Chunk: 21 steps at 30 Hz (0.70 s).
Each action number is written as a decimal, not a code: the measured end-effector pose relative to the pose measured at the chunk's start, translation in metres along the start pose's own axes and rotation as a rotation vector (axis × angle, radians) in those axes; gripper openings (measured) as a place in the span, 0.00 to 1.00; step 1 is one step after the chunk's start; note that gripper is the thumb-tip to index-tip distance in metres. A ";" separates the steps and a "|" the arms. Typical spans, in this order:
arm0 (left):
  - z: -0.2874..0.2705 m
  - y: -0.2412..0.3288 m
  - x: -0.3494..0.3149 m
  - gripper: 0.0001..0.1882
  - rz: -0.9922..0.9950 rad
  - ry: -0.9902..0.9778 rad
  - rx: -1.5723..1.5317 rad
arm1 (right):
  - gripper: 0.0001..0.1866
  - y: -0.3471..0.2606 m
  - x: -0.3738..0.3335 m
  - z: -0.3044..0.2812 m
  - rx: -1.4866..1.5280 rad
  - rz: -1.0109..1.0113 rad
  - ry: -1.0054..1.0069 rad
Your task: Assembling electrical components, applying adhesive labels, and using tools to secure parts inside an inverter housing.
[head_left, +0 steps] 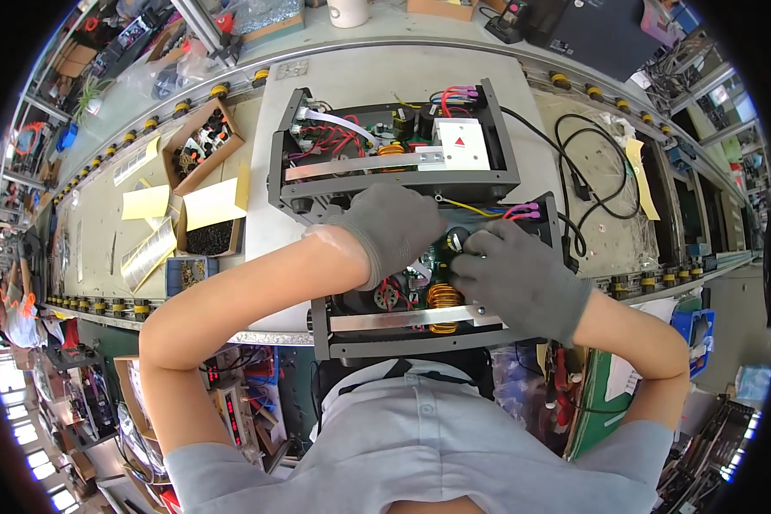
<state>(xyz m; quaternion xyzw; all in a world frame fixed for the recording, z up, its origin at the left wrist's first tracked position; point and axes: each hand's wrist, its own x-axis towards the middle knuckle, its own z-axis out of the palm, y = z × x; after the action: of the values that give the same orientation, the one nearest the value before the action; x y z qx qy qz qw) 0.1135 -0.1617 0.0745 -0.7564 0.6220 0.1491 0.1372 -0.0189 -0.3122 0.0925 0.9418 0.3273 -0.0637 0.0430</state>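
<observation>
**Mia:** Look, both hands are deep inside the near black box (pixel 420 330) on the worktop (pixel 274 137). What are they doing?

**Ben:** The left hand (pixel 391 228) in its grey glove is curled over the back of that box. I cannot tell if it grips anything; the glove hides what is under it. The right hand (pixel 520 276) has its fingers bent, and its fingertips (pixel 464 257) pinch at a small part beside the black round bit (pixel 456 239).

**Mia:** What could go wrong?

**Ben:** I think the small part could slip. It is tiny and the gloves are thick, so it may drop down among the parts by the copper coil (pixel 443 297).

**Mia:** And the wires?

**Ben:** The red wires (pixel 394 289) sit just under the left wrist. A tug might pull one loose. The yellow wire (pixel 467 208) behind the hands could snag too.

**Mia:** What about the other black box (pixel 394 137)?

**Ben:** It touches the back of the near box. A hard push could bump it. The cardboard tray of small parts (pixel 204 139) is well off to the left of the near box, so it is safe.
</observation>
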 end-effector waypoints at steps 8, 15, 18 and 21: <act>0.005 0.012 -0.016 0.09 -0.147 0.181 -0.400 | 0.08 -0.011 0.004 -0.006 -0.026 0.076 -0.216; 0.018 0.018 -0.022 0.09 -0.111 0.172 -0.668 | 0.10 -0.019 0.006 -0.002 -0.038 0.175 -0.302; 0.017 0.015 -0.017 0.10 -0.072 0.166 -0.628 | 0.12 -0.016 0.009 0.002 -0.046 0.165 -0.277; 0.020 0.013 -0.004 0.11 -0.062 0.020 -0.533 | 0.13 -0.010 0.011 0.010 -0.073 0.258 -0.177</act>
<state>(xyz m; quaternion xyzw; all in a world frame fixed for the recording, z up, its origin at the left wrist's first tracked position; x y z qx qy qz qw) 0.0986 -0.1525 0.0578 -0.7860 0.5385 0.2959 -0.0683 -0.0171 -0.2990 0.0802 0.9645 0.2006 -0.1288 0.1135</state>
